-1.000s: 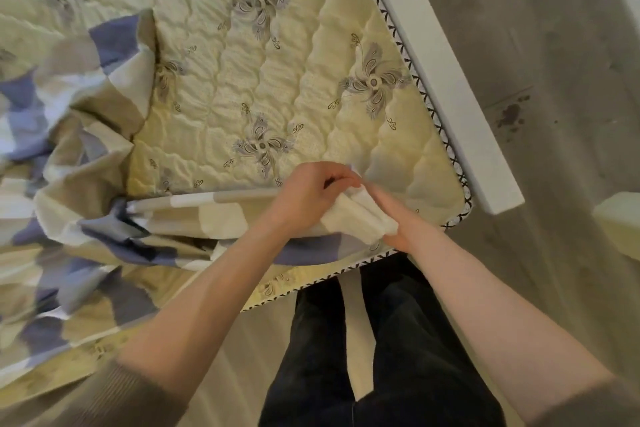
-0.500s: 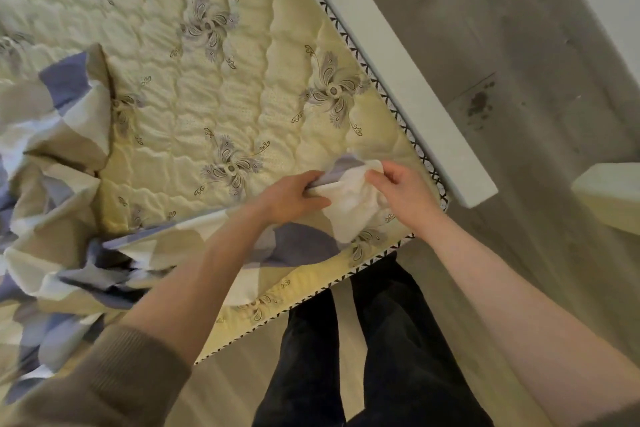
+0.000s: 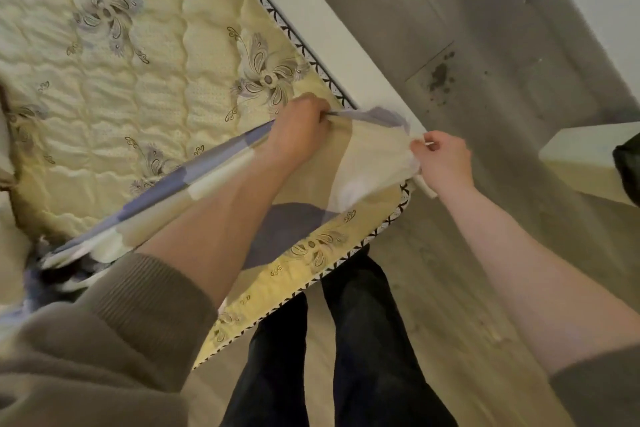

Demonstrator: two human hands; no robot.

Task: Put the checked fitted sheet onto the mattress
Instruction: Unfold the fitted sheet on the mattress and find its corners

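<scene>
- Fabric of the checked fitted sheet [image 3: 304, 184] reads as thin, soft and light: it folds and sags between the two grips and bunches in loose heaps at the left edge of the view.
- Both hands are pinched shut on the sheet's corner. The left hand [image 3: 298, 128] grips the hem on top of the mattress [image 3: 138, 87]; the right hand [image 3: 445, 163] holds the tip out past the mattress corner, just beside the white bed frame [image 3: 322, 21].
- Most of the quilted mattress top lies bare; only this near corner has cloth across it.
- Judging by the slack, the cloth will likely slip off unless the hem is drawn down over the corner.
- Best hold seems to be the hem itself, one grip on each side of the corner seam, pulled taut before hooking it under.
- Little force should be needed, though the mattress looks heavy to lift.
</scene>
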